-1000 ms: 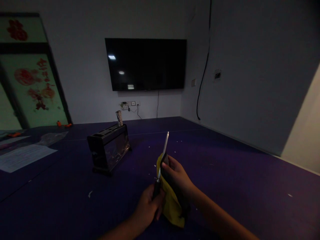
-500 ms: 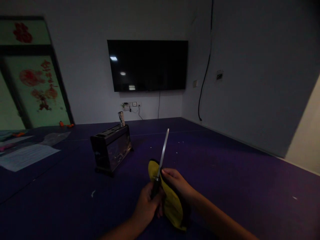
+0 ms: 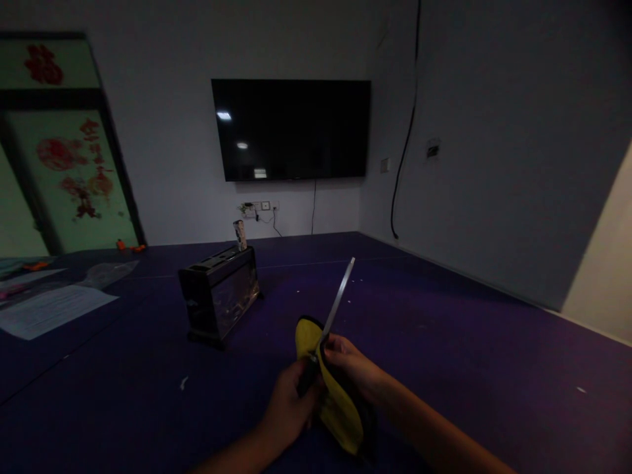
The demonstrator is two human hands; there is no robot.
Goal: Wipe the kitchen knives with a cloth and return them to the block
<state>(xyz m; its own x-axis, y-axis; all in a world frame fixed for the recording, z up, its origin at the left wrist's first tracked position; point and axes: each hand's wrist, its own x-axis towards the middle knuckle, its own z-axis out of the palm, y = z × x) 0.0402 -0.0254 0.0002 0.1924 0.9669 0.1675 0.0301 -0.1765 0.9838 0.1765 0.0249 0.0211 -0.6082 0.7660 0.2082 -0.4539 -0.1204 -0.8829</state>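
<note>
My left hand (image 3: 293,401) is closed around the black handle of a sharpening steel (image 3: 340,296). Its thin metal rod points up and leans to the right. A yellow cloth with a dark edge (image 3: 340,416) hangs below the handle and lies behind the rod's base. My right hand (image 3: 353,365) pinches the dark edge of this cloth close to the lower end of the rod. Some of the fingers of both hands are hidden by the cloth. To the left stands a black knife block (image 3: 220,293) with one pale patterned handle (image 3: 239,235) sticking up from its top.
Both hands are over a dark purple surface (image 3: 434,368) with small white scraps (image 3: 184,383). Printed paper (image 3: 59,309) and a clear plastic bag (image 3: 108,273) lie at the left. A television (image 3: 296,131) hangs on the far wall, and a black cable (image 3: 405,151) runs down the right wall.
The rod's tip has swung to the right and the rod leans more. My right hand has shifted slightly with the cloth's edge, which now folds nearer the rod's base.
</note>
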